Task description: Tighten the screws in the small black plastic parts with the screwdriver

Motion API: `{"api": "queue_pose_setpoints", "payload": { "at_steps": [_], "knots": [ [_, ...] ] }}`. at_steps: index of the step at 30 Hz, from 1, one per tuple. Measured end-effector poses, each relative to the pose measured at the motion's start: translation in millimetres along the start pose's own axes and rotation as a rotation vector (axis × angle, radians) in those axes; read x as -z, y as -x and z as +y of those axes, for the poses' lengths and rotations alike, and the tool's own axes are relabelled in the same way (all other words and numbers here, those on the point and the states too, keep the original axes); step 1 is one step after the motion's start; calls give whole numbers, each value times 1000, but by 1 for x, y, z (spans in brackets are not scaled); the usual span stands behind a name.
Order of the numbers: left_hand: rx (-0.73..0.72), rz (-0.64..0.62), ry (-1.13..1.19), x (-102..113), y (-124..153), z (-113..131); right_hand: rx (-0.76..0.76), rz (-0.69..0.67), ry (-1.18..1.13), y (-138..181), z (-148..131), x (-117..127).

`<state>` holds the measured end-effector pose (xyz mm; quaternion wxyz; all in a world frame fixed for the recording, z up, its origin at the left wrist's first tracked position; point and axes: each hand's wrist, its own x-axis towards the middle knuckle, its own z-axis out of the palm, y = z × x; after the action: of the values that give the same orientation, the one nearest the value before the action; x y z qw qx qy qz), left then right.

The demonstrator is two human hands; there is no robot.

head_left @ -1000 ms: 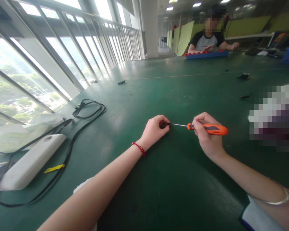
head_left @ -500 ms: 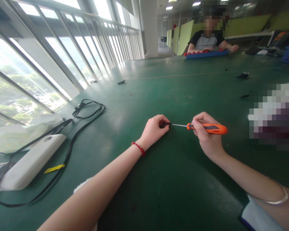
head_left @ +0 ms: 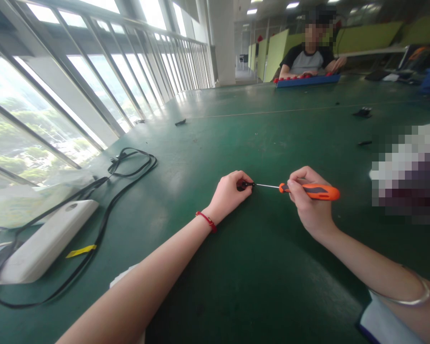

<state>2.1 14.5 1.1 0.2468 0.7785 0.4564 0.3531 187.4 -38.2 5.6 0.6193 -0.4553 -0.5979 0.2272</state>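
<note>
At the near edge, a thin silver-coloured metal bangle (head_left: 412, 301) circles the right forearm. Past the left forearm, partly covered by it, shows a flat white object (head_left: 123, 275). Over to the left, a long white rounded plastic case (head_left: 50, 241) lies on the smooth dark green counter (head_left: 215, 138), with a flat black cable (head_left: 102, 230) looping around it and a short yellow strip (head_left: 81, 251) beside the cable.

A red bracelet (head_left: 207, 221) sits on the left wrist. Of the hands, the left hand (head_left: 231, 191) rests at the counter, its thumb and fingertips closed in a pinch on a small black part (head_left: 249, 184) that is mostly hidden by the fingers. The right hand (head_left: 311, 210) is curled around the orange-and-grey handle of a screwdriver (head_left: 320, 192); its slim metal shaft points left, nearly level, the tip meeting the black part or just beside it, too small to tell.

Farther off, a thin black piece (head_left: 364, 143) lies to the right, a clustered black piece (head_left: 363, 112) beyond it, and a slender black scrap (head_left: 181, 123) toward the left. Across the counter, a person in a grey shirt with black sleeves (head_left: 310, 62) sits behind a long blue tray (head_left: 308, 83) lined with red pieces. Yellow-green partition panels (head_left: 275, 55) stand behind.
</note>
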Motion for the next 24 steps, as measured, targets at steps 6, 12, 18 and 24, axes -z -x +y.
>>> {"api": "queue_pose_setpoints", "payload": {
  "at_steps": [6,12,18,24],
  "knots": [
    [0,6,1,0,0,-1,-7,-18,0,-1,-2,-3],
    [-10,-1,2,-1,-1,-3,101,68,-60,-2,-1,-5],
    [-11,2,15,-1,-1,-2,38,-5,94,2,-10,-4],
    [-9,0,-3,-1,-1,-2,183,53,13,1,-8,-6]
  ]
}}
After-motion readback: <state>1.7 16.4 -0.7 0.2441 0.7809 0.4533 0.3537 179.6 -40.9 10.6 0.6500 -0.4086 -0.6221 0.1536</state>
